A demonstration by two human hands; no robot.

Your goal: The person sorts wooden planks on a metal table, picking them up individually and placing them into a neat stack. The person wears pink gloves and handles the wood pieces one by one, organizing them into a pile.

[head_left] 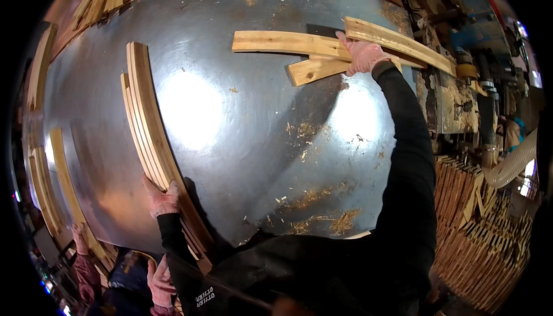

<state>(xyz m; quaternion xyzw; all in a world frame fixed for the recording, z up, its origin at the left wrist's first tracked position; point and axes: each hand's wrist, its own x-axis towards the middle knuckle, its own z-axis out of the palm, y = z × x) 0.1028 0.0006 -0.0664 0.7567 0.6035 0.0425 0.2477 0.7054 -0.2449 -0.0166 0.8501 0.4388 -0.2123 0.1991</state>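
My left hand point(163, 201), in a pinkish work glove, is closed round the near part of a stack of long wooden strips point(151, 117). The strips lie side by side, pointing away from me on the left of the metal table. Far to the right, my right hand point(364, 56), also gloved, grips the end of a pale wooden strip point(288, 41). A shorter strip point(317, 71) with a knot slants out from under that hand. Another long strip point(400, 44) lies just beyond it, reaching toward the machine; how these pieces overlap beneath my palm is hidden.
Sawdust and shavings point(314, 201) lie on the metal table point(259, 109). At the lower left a co-worker's hand point(80, 240) touches another strip point(68, 172). Machinery point(461, 103) and a pale hose point(515, 160) stand at right, above stacked wood pieces point(478, 247).
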